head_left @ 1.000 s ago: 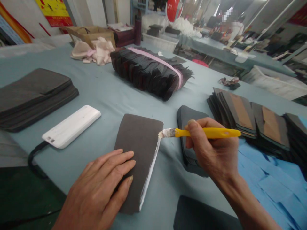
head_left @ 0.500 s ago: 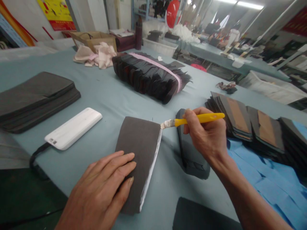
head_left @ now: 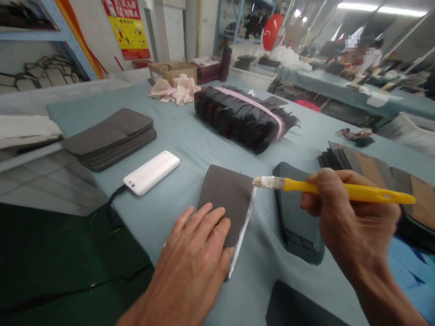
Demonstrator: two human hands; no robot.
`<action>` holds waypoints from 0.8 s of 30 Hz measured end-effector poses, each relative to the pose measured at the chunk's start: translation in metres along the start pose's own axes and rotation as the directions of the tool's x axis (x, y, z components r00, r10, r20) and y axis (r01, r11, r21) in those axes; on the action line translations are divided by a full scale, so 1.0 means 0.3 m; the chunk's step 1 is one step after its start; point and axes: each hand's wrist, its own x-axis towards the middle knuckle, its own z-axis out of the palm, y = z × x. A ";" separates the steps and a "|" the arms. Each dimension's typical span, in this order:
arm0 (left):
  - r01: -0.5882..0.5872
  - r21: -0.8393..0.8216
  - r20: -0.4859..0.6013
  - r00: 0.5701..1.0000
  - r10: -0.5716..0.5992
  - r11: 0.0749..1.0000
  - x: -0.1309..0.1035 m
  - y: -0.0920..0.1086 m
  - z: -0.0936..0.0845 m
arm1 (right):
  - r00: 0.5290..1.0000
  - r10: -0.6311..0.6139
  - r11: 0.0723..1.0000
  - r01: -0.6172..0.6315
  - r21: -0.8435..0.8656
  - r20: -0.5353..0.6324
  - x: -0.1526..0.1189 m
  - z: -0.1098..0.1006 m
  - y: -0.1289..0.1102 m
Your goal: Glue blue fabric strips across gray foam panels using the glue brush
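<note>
Head view: on the blue-green table (head_left: 188, 133) I see a banded dark bundle (head_left: 238, 118) toward the far edge. A dark piece (head_left: 226, 185) lies inside the near edge, the left hand (head_left: 200, 246) flat on it; the right hand (head_left: 350, 213), apart, pinches a yellow brush (head_left: 296, 185) (bristles by the far end of the white coating (head_left: 242, 237)).

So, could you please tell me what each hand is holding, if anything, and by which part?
The right hand holds the brush by its yellow handle; the left hand grips nothing, lying flat on the dark grey piece.
</note>
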 end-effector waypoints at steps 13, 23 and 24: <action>0.147 -0.234 0.055 0.989 -0.138 0.961 -0.045 0.190 0.097 | 0.927 0.100 0.988 -0.135 0.073 0.360 -0.206 0.060 -0.133; 0.223 -0.308 0.128 0.973 -0.192 0.925 0.003 0.209 0.186 | 0.827 0.015 0.989 -0.096 0.114 0.561 -0.236 0.111 -0.184; 0.232 -0.303 0.127 0.971 -0.202 0.924 0.004 0.212 0.191 | 0.815 0.010 0.990 -0.089 0.109 0.579 -0.238 0.112 -0.183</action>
